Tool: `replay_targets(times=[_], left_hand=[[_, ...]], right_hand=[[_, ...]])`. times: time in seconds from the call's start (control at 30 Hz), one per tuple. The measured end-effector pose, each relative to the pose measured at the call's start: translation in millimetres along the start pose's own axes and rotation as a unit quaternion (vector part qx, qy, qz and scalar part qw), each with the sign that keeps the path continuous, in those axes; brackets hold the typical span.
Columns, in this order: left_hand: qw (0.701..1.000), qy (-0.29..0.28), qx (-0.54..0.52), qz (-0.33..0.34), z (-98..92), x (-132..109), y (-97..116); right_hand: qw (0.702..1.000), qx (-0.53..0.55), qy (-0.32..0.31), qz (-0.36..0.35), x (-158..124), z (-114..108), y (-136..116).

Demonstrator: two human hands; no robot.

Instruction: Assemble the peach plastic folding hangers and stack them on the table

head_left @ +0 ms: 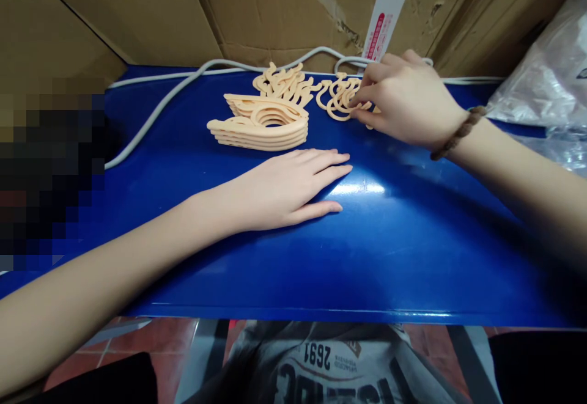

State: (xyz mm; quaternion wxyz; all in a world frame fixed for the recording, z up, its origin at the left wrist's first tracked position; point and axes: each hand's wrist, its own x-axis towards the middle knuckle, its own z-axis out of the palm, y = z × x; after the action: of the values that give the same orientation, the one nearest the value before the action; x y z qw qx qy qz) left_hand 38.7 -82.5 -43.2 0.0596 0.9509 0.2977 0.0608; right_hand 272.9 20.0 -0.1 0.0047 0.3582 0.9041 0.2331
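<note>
A stack of peach plastic hanger arms (263,124) lies on the blue table (367,257) near its far side. Behind it is a pile of curly peach pieces (287,83), and to the right a cluster of peach hooks (337,98). My right hand (406,101), with a bead bracelet at the wrist, pinches one of the hooks at the cluster's right edge. Flat on the table, palm down with fingers together, rests my left hand (288,187), just in front of the hanger stack and holding nothing.
A white cable (160,107) runs along the table's far edge and curls left. Cardboard boxes (275,7) stand behind the table. A clear plastic bag (550,80) lies at the right. A blurred patch covers the left side.
</note>
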Motion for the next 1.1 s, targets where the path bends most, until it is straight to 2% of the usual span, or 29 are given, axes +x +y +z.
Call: replay_targets(times=[0.1,0.23,0.33,0.5,0.6,0.7,0.93,1.1], left_hand=[[1.000,0.005,0.004,0.000,1.1,-0.2,-0.4],[1.000,0.012,0.008,0.005,2.0,-0.3,-0.7],[1.000,0.006,0.009,0.003,1.5,0.1,-0.3],[1.000,0.001,0.008,-0.004,0.9,0.9,0.5],[1.000,0.000,0.006,-0.006,1.4,0.4,-0.2],[1.000,0.006,0.008,0.001,2.8,-0.9,-1.9],[0.995,0.071,0.040,0.055,0.2,-1.5,0.2],[0.988,0.125,0.086,0.020,-6.2,-0.6,5.9]], right_hand=[[1.000,0.002,0.002,-0.009,9.4,7.5,-2.8],[0.999,-0.008,0.045,-0.026,18.5,24.5,-2.7],[0.999,0.003,0.047,0.003,23.8,31.3,-5.3],[0.997,0.049,-0.005,0.052,19.6,9.7,-12.8],[0.996,0.062,-0.025,0.058,6.6,-7.8,-14.7],[0.996,0.073,0.006,0.059,-15.2,-16.2,-17.2],[0.976,0.208,0.061,-0.018,-77.2,-18.8,-36.2],[0.965,0.253,0.060,-0.043,-92.7,-17.1,-52.3]])
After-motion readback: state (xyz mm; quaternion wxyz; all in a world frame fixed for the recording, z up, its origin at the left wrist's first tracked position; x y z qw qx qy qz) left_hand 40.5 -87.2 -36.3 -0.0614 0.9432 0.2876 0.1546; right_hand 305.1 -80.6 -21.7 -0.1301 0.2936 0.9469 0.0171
